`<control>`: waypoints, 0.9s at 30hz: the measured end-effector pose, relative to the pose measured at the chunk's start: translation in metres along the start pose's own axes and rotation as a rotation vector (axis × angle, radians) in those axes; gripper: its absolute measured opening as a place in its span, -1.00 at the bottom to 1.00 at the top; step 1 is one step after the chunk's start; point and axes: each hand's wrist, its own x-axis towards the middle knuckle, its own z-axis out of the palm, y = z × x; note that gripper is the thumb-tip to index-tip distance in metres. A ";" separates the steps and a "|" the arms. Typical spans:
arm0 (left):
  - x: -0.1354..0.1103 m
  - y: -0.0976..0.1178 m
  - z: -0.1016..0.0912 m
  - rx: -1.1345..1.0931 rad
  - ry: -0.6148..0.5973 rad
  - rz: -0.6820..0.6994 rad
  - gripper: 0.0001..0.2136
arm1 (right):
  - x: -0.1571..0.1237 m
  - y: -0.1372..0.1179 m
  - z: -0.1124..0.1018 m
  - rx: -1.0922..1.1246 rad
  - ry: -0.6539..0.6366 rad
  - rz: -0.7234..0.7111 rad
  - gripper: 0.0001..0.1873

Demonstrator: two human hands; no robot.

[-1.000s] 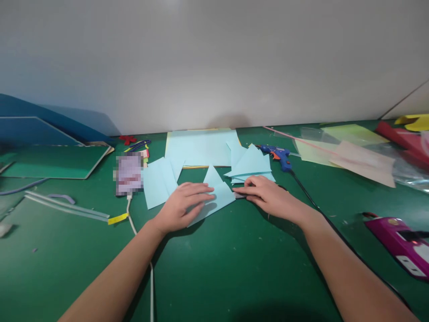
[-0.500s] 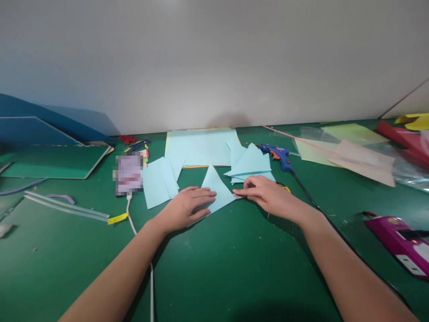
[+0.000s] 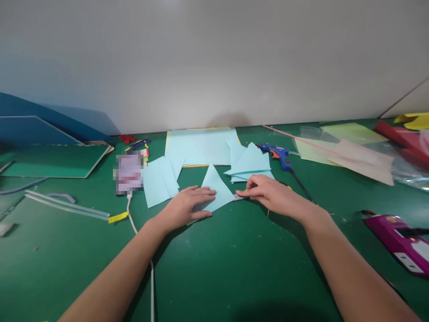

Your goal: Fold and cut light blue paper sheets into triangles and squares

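Observation:
My left hand [image 3: 192, 205] lies flat with its fingers stretched out, pressing on a light blue folded paper triangle [image 3: 219, 192] whose tip points away from me. Just off the triangle's right corner, my right hand [image 3: 264, 193] is closed, thumb and fingers pinched on a thin greyish strip [image 3: 239, 197]. Most of that strip is hidden under the hand, so its kind is unclear. Behind the right hand are stacked light blue paper triangles [image 3: 250, 162]. Left of the triangle, more light blue folded paper pieces [image 3: 157, 182] overlap on the table.
Large paper sheets [image 3: 201, 145] lie by the wall. At the right are a blue glue gun [image 3: 281, 157], coloured sheets [image 3: 363, 161] and a purple power strip [image 3: 397, 241]. A blurred-out device [image 3: 129, 172] with a white cable [image 3: 132, 219] and pale strips [image 3: 70, 206] lie left.
My right hand has shifted slightly right, showing more of the greyish strip beside the triangle's corner. My left hand stays on the triangle; its thumb sits slightly differently.

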 end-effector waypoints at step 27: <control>0.001 0.002 0.000 -0.015 -0.014 -0.020 -0.67 | -0.002 0.006 0.000 0.222 -0.047 -0.023 -0.65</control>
